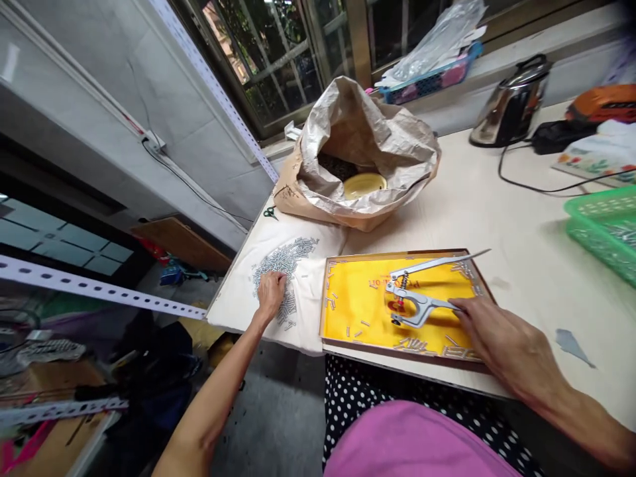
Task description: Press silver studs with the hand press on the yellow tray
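My left hand [271, 291] is closed, fingers curled down into a pile of small silvery metal pieces [283, 258] on a white cloth [313, 291]. Whatever is between its fingertips is hidden. My right hand [501, 338] grips the lower handle of silver spring-loaded pliers [420, 311]. Their upper handle stands spread apart, and the head points left over a shallow tray [322, 324] with a yellow lining. Small metal pins [415, 345] lie scattered along the tray's edges, thickest at the front and the back right corner.
Behind the tray stands an open paper sack [322, 215] with a yellow bowl [365, 186] inside. Green-handled scissors [271, 212] lie by the table's left edge. At the right are a green basket [596, 218], a kettle [511, 99] and a black cord [541, 191].
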`<state>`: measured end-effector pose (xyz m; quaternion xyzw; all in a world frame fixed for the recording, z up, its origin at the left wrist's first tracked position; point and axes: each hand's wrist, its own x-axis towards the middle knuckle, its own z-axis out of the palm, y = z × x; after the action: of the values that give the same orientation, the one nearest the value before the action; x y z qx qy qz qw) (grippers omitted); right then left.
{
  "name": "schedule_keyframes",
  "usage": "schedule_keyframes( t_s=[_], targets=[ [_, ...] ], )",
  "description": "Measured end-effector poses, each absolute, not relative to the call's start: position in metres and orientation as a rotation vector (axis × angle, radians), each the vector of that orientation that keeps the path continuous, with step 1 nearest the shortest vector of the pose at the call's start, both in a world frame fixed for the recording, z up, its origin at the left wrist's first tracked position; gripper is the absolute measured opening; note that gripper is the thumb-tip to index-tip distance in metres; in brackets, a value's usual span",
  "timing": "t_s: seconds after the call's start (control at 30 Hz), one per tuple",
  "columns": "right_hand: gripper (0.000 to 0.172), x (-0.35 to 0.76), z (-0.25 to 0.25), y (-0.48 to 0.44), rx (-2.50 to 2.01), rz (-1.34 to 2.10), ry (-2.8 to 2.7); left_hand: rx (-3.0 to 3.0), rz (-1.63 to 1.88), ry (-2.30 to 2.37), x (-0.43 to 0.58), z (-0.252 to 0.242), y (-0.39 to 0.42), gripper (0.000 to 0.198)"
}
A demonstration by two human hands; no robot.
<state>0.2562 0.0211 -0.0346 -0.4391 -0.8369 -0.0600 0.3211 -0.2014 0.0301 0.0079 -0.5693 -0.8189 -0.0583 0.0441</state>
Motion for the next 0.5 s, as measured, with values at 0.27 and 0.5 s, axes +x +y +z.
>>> schedule_keyframes(
  t_s=[0.27,0.5],
  targets=[
    [0.020,0.242,-0.042,0.015,-1.183,-0.099,-2.180,-2.247,0.057,-2.091,-0.180,-0.003,0.043,0.027],
    [0.020,0.242,-0.034,0.013,-1.195,-0.190,-2.263,-2.196,-0.384,-2.297,-0.154,0.007,0.064,0.017]
  ],
)
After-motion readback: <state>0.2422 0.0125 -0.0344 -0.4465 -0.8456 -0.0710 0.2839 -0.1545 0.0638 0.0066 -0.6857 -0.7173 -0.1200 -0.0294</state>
